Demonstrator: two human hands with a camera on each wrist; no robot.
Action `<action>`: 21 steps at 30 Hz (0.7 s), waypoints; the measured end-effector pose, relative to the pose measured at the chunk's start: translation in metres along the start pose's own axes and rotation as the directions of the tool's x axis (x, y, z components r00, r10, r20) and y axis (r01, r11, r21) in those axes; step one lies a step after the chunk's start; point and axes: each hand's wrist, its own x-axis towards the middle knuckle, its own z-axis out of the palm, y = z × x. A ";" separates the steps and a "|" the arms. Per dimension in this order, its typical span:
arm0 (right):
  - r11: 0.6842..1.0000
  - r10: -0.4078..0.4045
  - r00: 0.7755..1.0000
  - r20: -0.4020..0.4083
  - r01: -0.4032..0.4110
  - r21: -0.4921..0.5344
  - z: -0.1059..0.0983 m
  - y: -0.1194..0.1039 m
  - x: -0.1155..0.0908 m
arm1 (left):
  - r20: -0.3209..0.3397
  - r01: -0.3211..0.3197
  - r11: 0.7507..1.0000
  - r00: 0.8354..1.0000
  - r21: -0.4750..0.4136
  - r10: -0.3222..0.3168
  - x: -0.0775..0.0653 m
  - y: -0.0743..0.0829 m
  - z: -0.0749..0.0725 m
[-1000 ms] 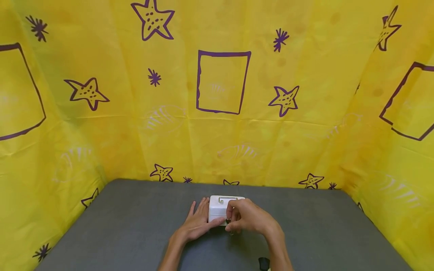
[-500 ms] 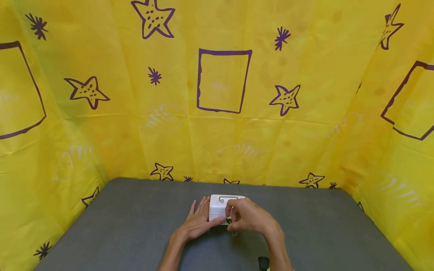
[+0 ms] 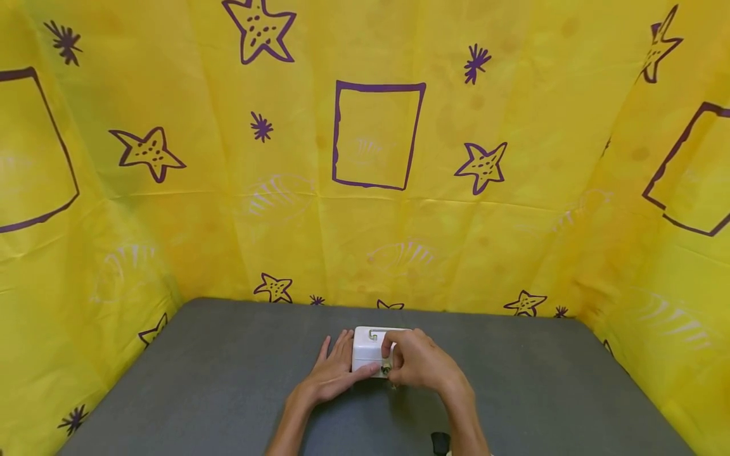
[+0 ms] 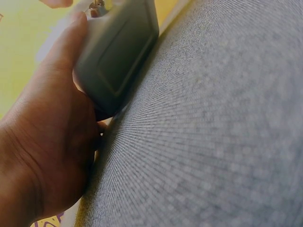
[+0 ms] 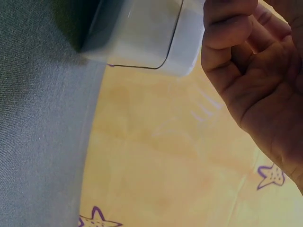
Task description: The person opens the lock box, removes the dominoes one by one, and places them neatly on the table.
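Note:
A small white cash box (image 3: 365,353) with a metal handle (image 3: 373,334) on its lid stands on the grey table. My left hand (image 3: 331,377) rests against its left side, fingers straight, thumb laid along the front. At the box's front, a small brassy metal lock (image 3: 386,369) shows beside that thumb. My right hand (image 3: 419,361) has its fingers curled there, thumb and index finger around what looks like a small key; the hand hides part of it. From the left wrist, the lock (image 4: 97,8) is visible near the thumb tip. Right fingertips lie outside the right wrist view.
Yellow cloth (image 3: 376,240) with purple starfish drawings hangs behind and beside the grey table (image 3: 228,380). A black object (image 3: 441,442), partly cut off, lies near the right forearm at the bottom edge.
The right thumb has shifted slightly right and up, baring more of the metal at the lock. My left hand and the box stay in place.

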 end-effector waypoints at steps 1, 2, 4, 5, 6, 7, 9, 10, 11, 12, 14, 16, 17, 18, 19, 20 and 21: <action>1.000 -0.006 1.000 0.001 0.006 -0.010 0.000 0.000 0.000 | 0.001 -0.002 1.000 1.000 0.002 0.002 -0.001 0.001 0.000; 1.000 -0.010 1.000 0.003 0.010 -0.018 0.001 -0.001 0.000 | 0.000 -0.008 1.000 1.000 0.000 0.008 -0.001 0.002 -0.001; 0.999 -0.014 1.000 0.005 0.014 -0.033 0.002 -0.002 0.001 | 0.001 -0.016 1.000 1.000 0.001 0.016 -0.002 0.003 -0.002; 0.999 -0.010 1.000 0.005 0.010 -0.038 0.003 -0.003 0.001 | 0.003 -0.017 1.000 1.000 0.003 0.017 -0.002 0.003 -0.002; 0.999 -0.003 1.000 0.002 0.003 -0.040 0.003 -0.003 0.001 | 0.003 -0.018 1.000 1.000 0.005 0.018 -0.002 0.003 -0.002; 0.999 0.009 1.000 -0.003 -0.009 -0.039 0.004 -0.004 0.001 | 0.002 -0.016 1.000 1.000 0.004 0.016 -0.002 0.003 -0.001; 0.999 0.037 0.999 -0.012 -0.037 -0.020 0.005 -0.006 0.001 | 0.003 -0.006 1.000 1.000 0.008 0.006 -0.001 0.001 0.000; 0.999 0.050 0.999 -0.017 -0.050 -0.015 0.005 -0.007 0.001 | 0.005 0.003 1.000 1.000 0.014 -0.003 -0.001 0.000 0.000; 0.998 0.058 0.998 -0.023 -0.058 -0.014 0.005 -0.007 0.001 | 0.005 0.004 1.000 1.000 0.013 -0.004 0.000 0.000 0.001; 0.998 0.064 0.998 -0.028 -0.064 -0.015 0.005 -0.008 0.000 | 0.001 0.005 1.000 1.000 0.012 -0.005 0.001 -0.001 0.001; 0.997 0.068 0.997 -0.032 -0.069 -0.019 0.005 -0.008 0.000 | 0.000 0.005 1.000 1.000 0.014 -0.005 0.002 -0.003 0.002; 0.997 0.066 0.997 -0.041 -0.067 -0.038 0.005 -0.009 0.000 | -0.005 0.003 1.000 1.000 0.016 -0.003 0.003 -0.003 0.002; 0.997 0.064 0.997 -0.045 -0.066 -0.044 0.005 -0.010 0.000 | -0.008 0.001 1.000 1.000 0.017 0.000 0.003 -0.003 0.003; 0.997 0.063 0.997 -0.049 -0.065 -0.048 0.005 -0.010 0.000 | -0.013 -0.006 1.000 1.000 0.017 0.006 0.004 -0.003 0.003; 0.996 0.061 0.997 -0.056 -0.064 -0.055 0.005 -0.010 -0.001 | -0.014 -0.008 1.000 1.000 0.019 0.008 0.004 -0.003 0.003; 0.996 0.058 0.996 -0.064 -0.062 -0.066 0.005 -0.011 -0.001 | -0.016 -0.010 1.000 1.000 0.023 0.011 0.004 -0.003 0.003; 0.996 0.059 0.996 -0.070 -0.064 -0.070 0.006 -0.011 -0.001 | -0.018 -0.013 1.000 1.000 0.025 0.013 0.004 -0.003 0.003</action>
